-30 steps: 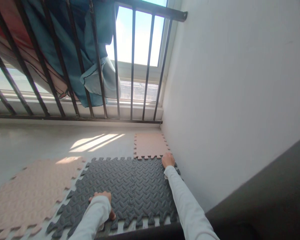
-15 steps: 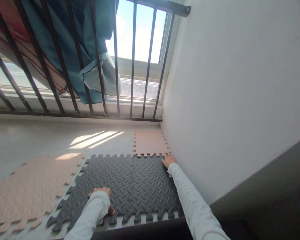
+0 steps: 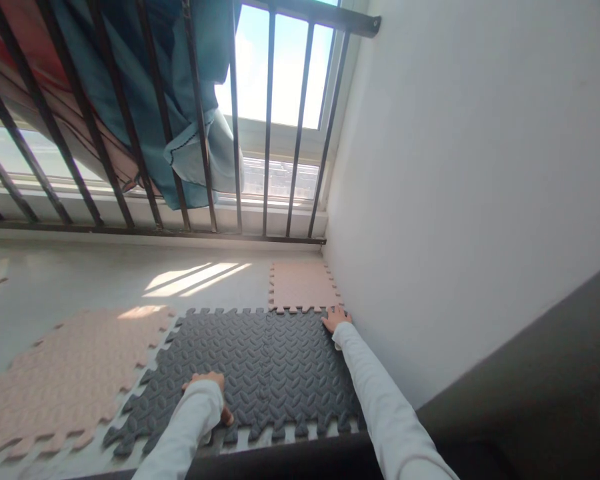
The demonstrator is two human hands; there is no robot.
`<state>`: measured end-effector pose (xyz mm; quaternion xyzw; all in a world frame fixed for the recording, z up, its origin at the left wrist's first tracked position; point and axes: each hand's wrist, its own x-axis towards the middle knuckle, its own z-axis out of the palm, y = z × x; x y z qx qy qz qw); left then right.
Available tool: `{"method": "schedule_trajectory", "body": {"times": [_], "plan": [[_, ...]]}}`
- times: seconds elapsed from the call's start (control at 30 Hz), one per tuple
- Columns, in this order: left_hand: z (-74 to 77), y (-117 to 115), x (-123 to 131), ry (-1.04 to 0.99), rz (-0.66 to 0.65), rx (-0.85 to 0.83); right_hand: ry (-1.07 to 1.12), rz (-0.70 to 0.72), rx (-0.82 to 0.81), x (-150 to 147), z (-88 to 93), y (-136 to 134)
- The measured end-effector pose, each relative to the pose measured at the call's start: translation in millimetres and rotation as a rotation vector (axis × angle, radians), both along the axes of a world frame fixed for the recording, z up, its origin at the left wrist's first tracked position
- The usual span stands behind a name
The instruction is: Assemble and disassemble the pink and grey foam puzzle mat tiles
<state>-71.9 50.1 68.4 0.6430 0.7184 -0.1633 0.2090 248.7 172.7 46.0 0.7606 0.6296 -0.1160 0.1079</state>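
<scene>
Two joined dark grey foam mat tiles (image 3: 265, 360) with toothed edges lie flat on the floor. My left hand (image 3: 210, 387) rests on the left tile near its front edge, thumb stretched out and fingers spread, partly hidden by the white sleeve. At the far right corner of the right tile, my right hand (image 3: 336, 317) presses down with fingers spread, close to the wall. Just beyond its fingertips, a pink foam tile (image 3: 304, 285) meets the dark tile's back edge; whether their teeth are fully locked I cannot tell.
More pink foam tiles (image 3: 75, 373) lie to the left, with a strip of floor between them and the dark ones. A white wall (image 3: 470, 187) rises on the right. Dark metal railings (image 3: 267, 120) stand at the back, with blue cloth (image 3: 180, 100) behind them.
The whole view has shifted slightly to the left, so things sit a little further right. Both hands stay at about the same spots on the dark tiles.
</scene>
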Motion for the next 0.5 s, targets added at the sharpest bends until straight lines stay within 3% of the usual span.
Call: {"method": "schedule_trajectory", "body": {"times": [0.17, 0.27, 0.5], "plan": [[-0.5, 1, 0, 0.033, -0.017, -0.085, 0.038, 0.113, 0.041, -13, -9.3, -4], [-4.0, 1, -1, 0.029, -0.018, -0.059, 0.067, 0.089, 0.019, -14, -14.7, -5], [4.5, -1, 2, 0.024, -0.013, -0.074, 0.026, 0.129, -0.006, -26, 2.6, 1]]}}
